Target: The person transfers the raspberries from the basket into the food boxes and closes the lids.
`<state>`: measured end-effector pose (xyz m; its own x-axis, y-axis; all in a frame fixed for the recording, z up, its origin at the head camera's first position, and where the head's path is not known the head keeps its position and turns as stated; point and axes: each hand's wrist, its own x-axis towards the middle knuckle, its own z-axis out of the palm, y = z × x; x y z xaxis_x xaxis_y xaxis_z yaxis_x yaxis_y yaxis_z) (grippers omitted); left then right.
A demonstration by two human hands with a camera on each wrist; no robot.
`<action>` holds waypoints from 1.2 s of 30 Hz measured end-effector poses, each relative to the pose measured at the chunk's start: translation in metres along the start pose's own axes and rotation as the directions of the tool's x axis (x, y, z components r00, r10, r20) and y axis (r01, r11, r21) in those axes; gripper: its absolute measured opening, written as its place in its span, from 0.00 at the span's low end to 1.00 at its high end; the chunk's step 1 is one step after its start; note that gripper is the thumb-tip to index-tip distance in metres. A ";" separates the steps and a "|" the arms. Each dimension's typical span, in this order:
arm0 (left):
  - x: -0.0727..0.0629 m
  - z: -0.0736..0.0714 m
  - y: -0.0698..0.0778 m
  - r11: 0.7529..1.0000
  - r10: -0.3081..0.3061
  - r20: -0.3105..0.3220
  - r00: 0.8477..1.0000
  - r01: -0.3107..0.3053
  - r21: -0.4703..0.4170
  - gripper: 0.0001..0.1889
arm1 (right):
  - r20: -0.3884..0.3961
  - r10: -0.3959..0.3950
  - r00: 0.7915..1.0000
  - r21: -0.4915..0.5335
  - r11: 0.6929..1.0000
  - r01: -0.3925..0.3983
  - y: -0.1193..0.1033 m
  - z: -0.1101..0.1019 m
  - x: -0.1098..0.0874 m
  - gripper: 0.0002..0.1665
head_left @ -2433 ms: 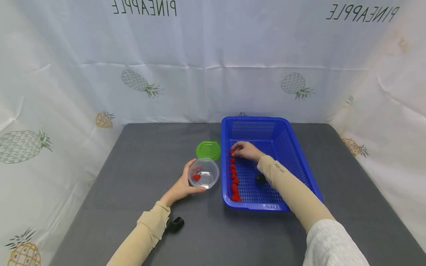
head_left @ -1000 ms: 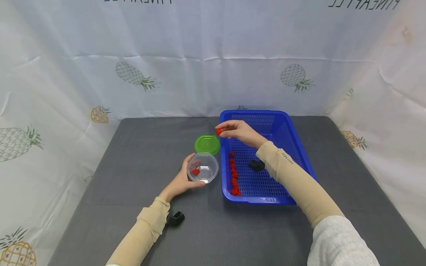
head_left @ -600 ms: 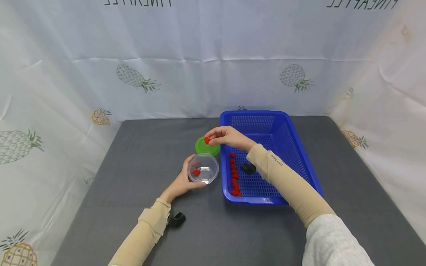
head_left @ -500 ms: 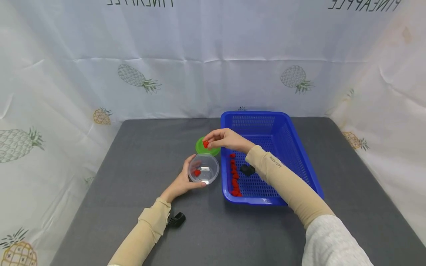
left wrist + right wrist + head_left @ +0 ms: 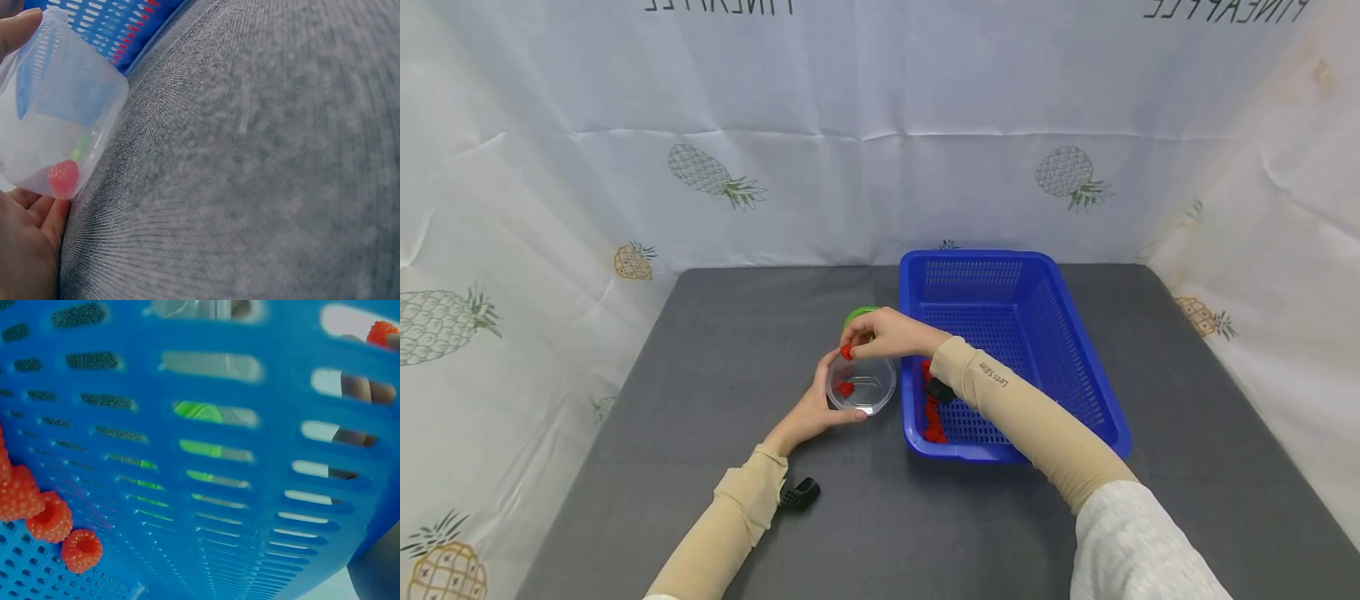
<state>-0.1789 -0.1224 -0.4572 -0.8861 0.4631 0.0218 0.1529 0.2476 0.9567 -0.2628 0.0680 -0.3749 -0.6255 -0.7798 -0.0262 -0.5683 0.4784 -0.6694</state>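
Note:
In the head view my left hand (image 5: pixel 808 418) holds a clear plastic tub (image 5: pixel 878 390), thumb at its near side and fingers round the left. One raspberry (image 5: pixel 846 389) lies in the bottom of this tub; the left wrist view shows the same raspberry (image 5: pixel 64 179) through the wall. My right hand (image 5: pixel 895 333) pinches another raspberry (image 5: pixel 847 352) over the tub's far rim. Several more raspberries (image 5: pixel 933 421) form a row along the left side of a blue basket (image 5: pixel 1037 333), partly hidden by the right wrist. The right wrist view shows some raspberries (image 5: pixel 81 551) close up.
A green lid (image 5: pixel 855 315) lies behind the tub, mostly covered by my right hand. Black wrist cameras sit under each forearm, the left camera (image 5: pixel 801 495) near the table. The basket's slotted wall (image 5: pixel 156 381) stands between the raspberry row and the tub. Grey tabletop (image 5: pixel 737 333) surrounds everything.
My right hand has picked a raspberry from the far end of the row, lifted it out of the basket and carried it left to the tub. The left hand and tub stay nearly still.

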 end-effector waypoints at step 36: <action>0.002 0.001 -0.006 0.997 -0.054 -0.028 0.998 0.056 0.053 0.54 | 0.343 0.276 0.898 -0.156 0.959 -0.235 0.000 -0.018 0.037 0.08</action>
<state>-0.1814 -0.1215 -0.4634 -0.9049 0.4250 -0.0221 0.1261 0.3175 0.9398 -0.2953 0.0461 -0.3622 -0.5349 -0.7068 -0.4629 -0.4817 0.7052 -0.5202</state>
